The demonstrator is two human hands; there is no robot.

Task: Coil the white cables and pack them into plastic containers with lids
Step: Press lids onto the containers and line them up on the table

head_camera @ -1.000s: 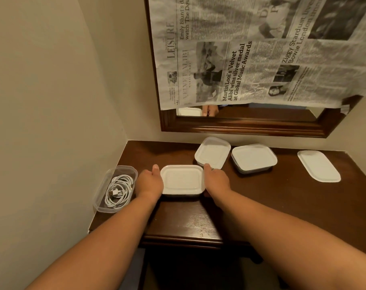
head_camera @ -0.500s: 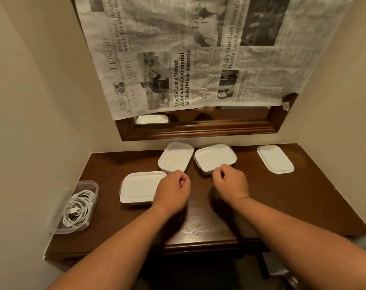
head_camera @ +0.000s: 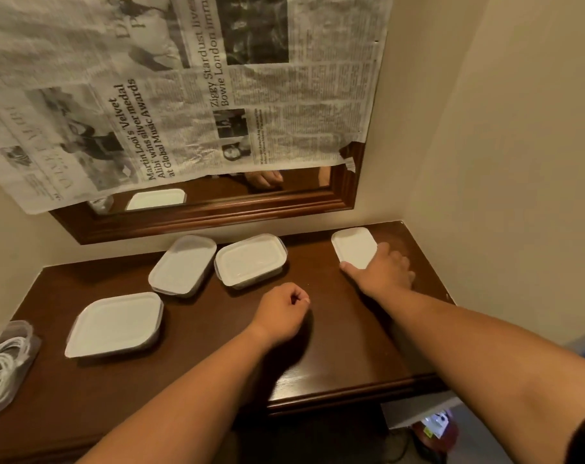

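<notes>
Dark glossy wooden table (head_camera: 334, 329) set in a corner, plain cream walls (head_camera: 501, 128) left and right. Behind it a wood-framed mirror (head_camera: 217, 209), mostly covered by a creased newspaper (head_camera: 184, 95).

Three rounded-rectangle plastic containers with white lids on:
- lower left (head_camera: 115, 324)
- centre (head_camera: 183, 264)
- just right of it (head_camera: 251, 259), these two nearly touching

Open clear container (head_camera: 20, 326) at the lower-left edge of the frame, cut off by it, holds the coiled white cable (head_camera: 1, 366). Loose lid (head_camera: 353, 246) lies flat at the table's upper right, near the wall corner. Nothing lies between the hands and the containers.

Right hand (head_camera: 381, 272): arm stretched out, palm down, fingers spread flat over the loose lid's near right end, thumb along its near edge. No curl round it visible.

Left hand (head_camera: 281, 313): mid-table, below the rightmost lidded container, fingers curled into a fist, thumb against index, nothing in it. Can't tell if it touches the table.
</notes>
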